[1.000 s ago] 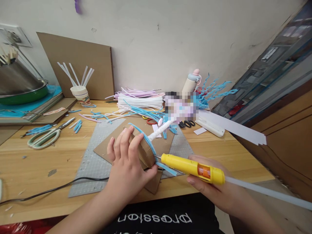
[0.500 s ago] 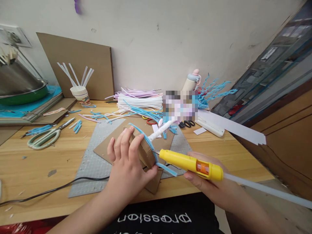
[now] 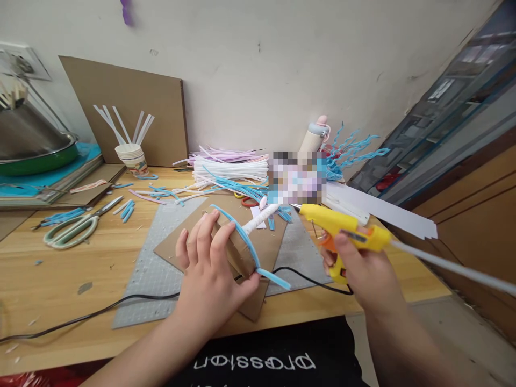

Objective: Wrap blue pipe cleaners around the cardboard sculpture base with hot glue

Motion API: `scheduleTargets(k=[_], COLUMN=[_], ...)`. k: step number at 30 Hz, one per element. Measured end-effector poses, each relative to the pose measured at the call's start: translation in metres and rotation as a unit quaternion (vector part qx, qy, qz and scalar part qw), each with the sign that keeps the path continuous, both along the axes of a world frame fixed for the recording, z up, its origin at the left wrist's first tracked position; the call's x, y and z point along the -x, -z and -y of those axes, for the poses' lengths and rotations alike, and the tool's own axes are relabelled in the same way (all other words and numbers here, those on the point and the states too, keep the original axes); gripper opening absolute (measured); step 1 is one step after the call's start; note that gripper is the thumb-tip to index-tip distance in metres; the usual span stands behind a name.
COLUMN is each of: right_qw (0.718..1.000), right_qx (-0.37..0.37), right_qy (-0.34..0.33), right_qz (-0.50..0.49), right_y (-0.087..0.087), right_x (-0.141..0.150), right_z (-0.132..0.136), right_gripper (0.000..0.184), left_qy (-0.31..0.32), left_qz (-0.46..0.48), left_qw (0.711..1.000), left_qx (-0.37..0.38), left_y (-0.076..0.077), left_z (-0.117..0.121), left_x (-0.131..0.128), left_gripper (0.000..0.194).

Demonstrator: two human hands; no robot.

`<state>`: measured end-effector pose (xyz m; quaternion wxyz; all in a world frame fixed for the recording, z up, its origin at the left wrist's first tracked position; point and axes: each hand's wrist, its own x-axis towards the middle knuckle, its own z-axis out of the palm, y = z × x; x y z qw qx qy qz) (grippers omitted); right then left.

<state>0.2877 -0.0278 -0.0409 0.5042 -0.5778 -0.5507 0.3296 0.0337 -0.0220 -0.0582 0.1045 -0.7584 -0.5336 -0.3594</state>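
Observation:
My left hand [image 3: 213,263] grips a round cardboard base [image 3: 241,257], tilted on its side. A light blue pipe cleaner [image 3: 246,236] runs along the base's edge, and its loose end sticks out to the right past my thumb. From the base a white wrapped stem [image 3: 260,217] reaches away toward a blurred-out patch. In my right hand [image 3: 371,269] is a yellow hot glue gun [image 3: 338,220], its nozzle pointing left and apart from the base. A long translucent glue stick [image 3: 447,266] extends out of its back.
A grey cutting mat [image 3: 141,279] and a cardboard sheet [image 3: 177,244] lie beneath the work. Green-handled scissors [image 3: 74,228] rest at left. White pipe cleaners [image 3: 229,169] are piled behind. A black cord [image 3: 100,317] crosses the front. A bottle [image 3: 312,140] stands near the wall.
My right hand has drawn the glue gun up and to the right, so its nozzle has left the blue pipe cleaner. My left hand has stayed nearly still on the base.

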Motion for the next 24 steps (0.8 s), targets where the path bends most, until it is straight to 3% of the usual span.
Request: scheduleTargets(k=[1,2,6,11,15,18,20,22,24], right_qw=[0.995,0.990,0.976,0.959,0.926,0.930,0.939,0.879,0.823], right_qx=[0.078,0.112,0.211,0.256,0.245,0.155,-0.106,-0.323,-0.419], right_qy=[-0.022,-0.034,-0.026,0.053,0.140,0.143,0.025,-0.079,-0.115], right_qz=[-0.063,-0.075,-0.045,0.111,0.251,0.301,0.325,0.342,0.366], right_y=[0.008,0.015,0.042,0.061,0.052,0.033,0.021,0.013,0.011], right_x=[-0.009,-0.018,-0.050,-0.078,-0.074,-0.038,-0.005,0.025,0.046], right_z=[-0.007,-0.013,-0.027,-0.034,-0.035,-0.021,-0.006,0.007,0.014], right_gripper=[0.035,0.036,0.048,0.050,0.049,0.028,0.019,0.027,0.036], left_qy=[0.000,0.001,-0.002,-0.010,-0.016,-0.019,-0.020,-0.019,-0.017], left_qz=[0.002,0.003,0.011,0.023,0.031,0.040,0.048,0.056,0.062], left_qw=[1.000,1.000,1.000,1.000,0.999,0.999,0.998,0.998,0.998], left_qx=[0.003,0.005,0.011,0.014,0.014,0.017,0.021,0.022,0.020], left_y=[0.000,0.000,-0.001,-0.001,-0.004,-0.006,-0.007,-0.008,-0.009], left_z=[0.000,-0.001,-0.002,-0.004,-0.007,-0.010,-0.014,-0.017,-0.021], left_x=[0.001,0.001,0.003,0.005,0.006,0.008,0.009,0.011,0.012], left_gripper=[0.077,0.077,0.077,0.079,0.078,0.076,0.078,0.079,0.079])
